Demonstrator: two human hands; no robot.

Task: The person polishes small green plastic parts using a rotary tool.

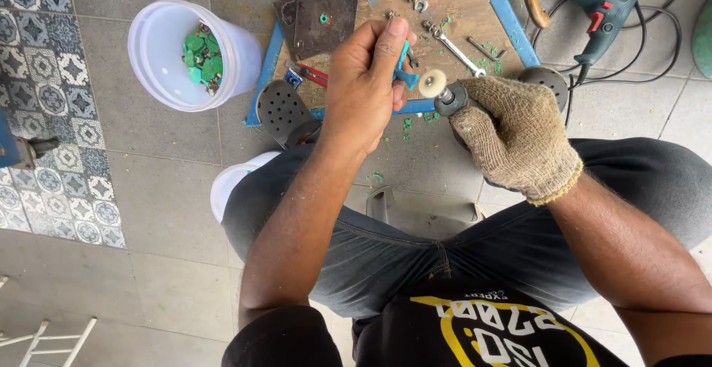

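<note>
Near the middle top of the frame, left hand (363,78) pinching a small blue part (404,67), gloved right hand (515,141) gripping a grinder (445,94), white wheel just beside the part.

Your grey tiled floor (163,189): white bucket (159,63), wooden board (452,0) bearing wrenches (452,47), green drill (604,0), green shavings (406,126).

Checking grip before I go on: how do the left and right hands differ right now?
The left hand is bare; the right hand wears a knit work glove. The left pinches a small blue piece in its fingers; the right wraps around a rotary tool with a round pale wheel. Both are closed on something.
</note>
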